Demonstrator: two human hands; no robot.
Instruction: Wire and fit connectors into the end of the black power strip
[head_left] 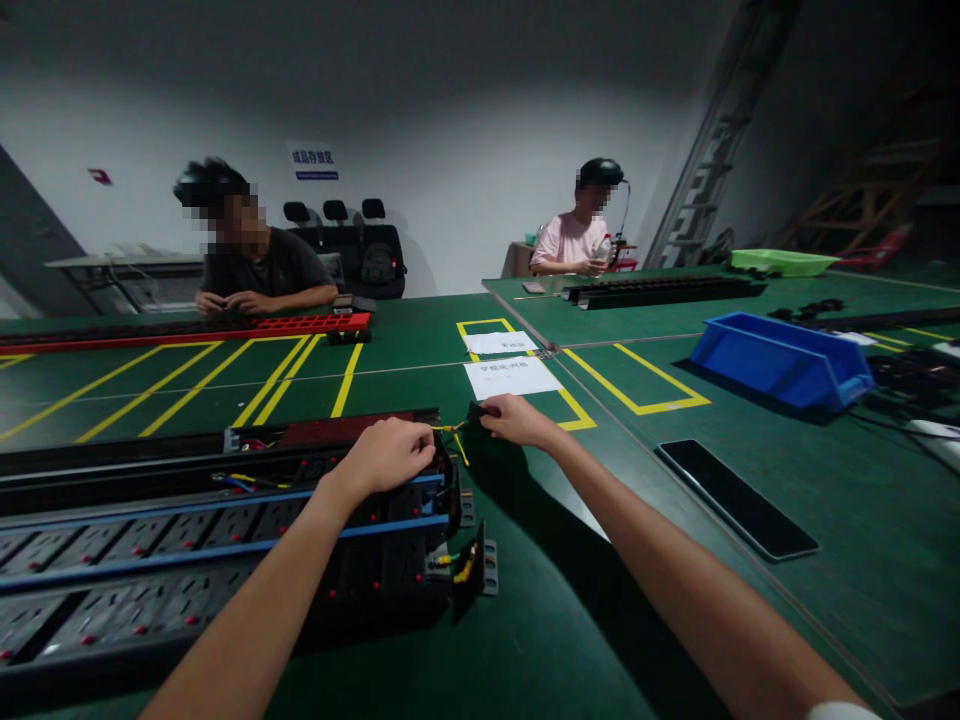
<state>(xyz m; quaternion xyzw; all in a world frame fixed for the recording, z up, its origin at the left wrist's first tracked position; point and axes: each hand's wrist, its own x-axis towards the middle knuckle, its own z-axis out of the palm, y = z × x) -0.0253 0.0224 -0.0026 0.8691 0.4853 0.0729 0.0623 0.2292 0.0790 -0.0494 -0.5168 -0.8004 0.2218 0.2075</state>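
Observation:
My left hand point(394, 455) is closed over the end of a long black power strip point(360, 432), fingers curled down on its edge. In a pinch, my right hand point(514, 418) holds a small black end cap point(475, 413) just off that end. A yellow wire point(448, 428) runs between the strip and the cap. Nearer to me lie more black power strips point(161, 540) with rows of sockets, red dots and blue edges. Another black end plate point(484, 560), with yellow-green wires behind it, sticks out at the end of the nearest one.
A black phone point(739, 500) lies right of my forearm, below a blue bin point(784, 360). Paper sheets point(514, 377) and yellow tape outlines mark the green table point(555, 620). Two people sit across, one behind a red strip point(315, 325); a green tray point(784, 263) stands far right.

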